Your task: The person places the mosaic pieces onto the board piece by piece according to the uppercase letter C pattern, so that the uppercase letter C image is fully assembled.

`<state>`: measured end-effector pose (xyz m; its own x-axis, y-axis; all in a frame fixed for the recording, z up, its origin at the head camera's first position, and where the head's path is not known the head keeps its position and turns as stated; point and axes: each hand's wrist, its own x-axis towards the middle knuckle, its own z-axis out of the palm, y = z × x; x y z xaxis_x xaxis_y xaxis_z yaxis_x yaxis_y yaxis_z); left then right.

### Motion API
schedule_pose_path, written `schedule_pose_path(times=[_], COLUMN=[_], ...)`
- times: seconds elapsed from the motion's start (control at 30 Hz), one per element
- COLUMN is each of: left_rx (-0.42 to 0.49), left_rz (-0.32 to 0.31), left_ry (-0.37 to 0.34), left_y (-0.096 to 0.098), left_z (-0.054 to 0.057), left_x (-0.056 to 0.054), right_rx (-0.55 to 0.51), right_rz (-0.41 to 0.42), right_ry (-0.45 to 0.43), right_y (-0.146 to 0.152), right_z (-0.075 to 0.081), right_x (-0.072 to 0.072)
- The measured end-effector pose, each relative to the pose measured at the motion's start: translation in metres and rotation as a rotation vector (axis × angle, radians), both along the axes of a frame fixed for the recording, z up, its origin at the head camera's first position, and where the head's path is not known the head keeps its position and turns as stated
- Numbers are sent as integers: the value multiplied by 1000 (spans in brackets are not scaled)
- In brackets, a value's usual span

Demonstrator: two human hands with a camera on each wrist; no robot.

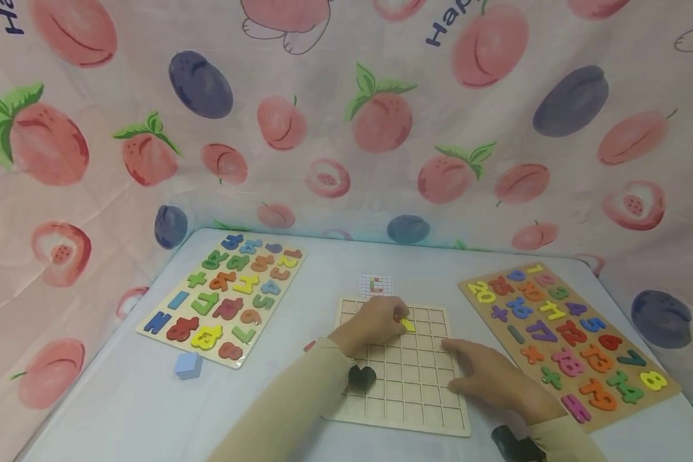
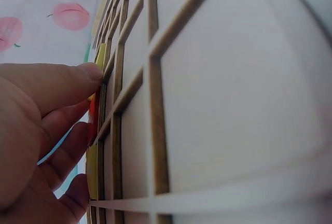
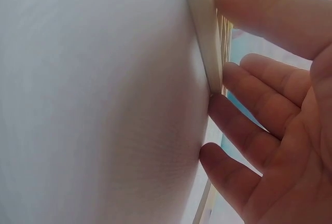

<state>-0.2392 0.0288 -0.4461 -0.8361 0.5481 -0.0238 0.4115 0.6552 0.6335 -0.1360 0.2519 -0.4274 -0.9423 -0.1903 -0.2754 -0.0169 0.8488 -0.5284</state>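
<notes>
A pale wooden grid board [image 1: 427, 385] lies in front of me. My left hand [image 1: 375, 323] reaches over its upper part, fingers bent, thumb and index finger at a yellow square tile [image 1: 407, 325]. In the left wrist view the thumb tip meets the edge of the yellow tile [image 2: 100, 55]. A red piece [image 2: 93, 120] and another yellow piece [image 2: 92, 169] show by the other fingers, partly covered. My right hand [image 1: 493, 374] is at the board's right edge, fingers spread and loosely extended. Its thumb [image 3: 270, 14] rests against the rim [image 3: 203, 27].
A small card [image 1: 376, 285] with a coloured grid pattern lies behind the board. Number puzzle boards stand at left [image 1: 237, 289] and right [image 1: 505, 317]. A blue cube [image 1: 188, 365] sits at front left; a red piece [image 1: 309, 345] peeks out beside the left sleeve.
</notes>
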Motion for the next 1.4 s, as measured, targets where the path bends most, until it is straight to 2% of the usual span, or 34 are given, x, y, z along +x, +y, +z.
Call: schedule_pose_path(times=[0.53,1.03,1.27,1.4], left_rx=[6,7,18,7], left_rz=[-1,5,29,35], left_ry=[-8,-18,-45,-34], left_y=[0,-2,-9,-18], left_z=[2,3,8,13], left_x=[2,4,6,3], right_rx=[-17,9,4,8], right_rz=[27,8,10,-2], right_ry=[25,-3,-2,-10], right_y=[2,0,0,-1], right_z=[0,1,1,0], right_x=[2,0,1,1])
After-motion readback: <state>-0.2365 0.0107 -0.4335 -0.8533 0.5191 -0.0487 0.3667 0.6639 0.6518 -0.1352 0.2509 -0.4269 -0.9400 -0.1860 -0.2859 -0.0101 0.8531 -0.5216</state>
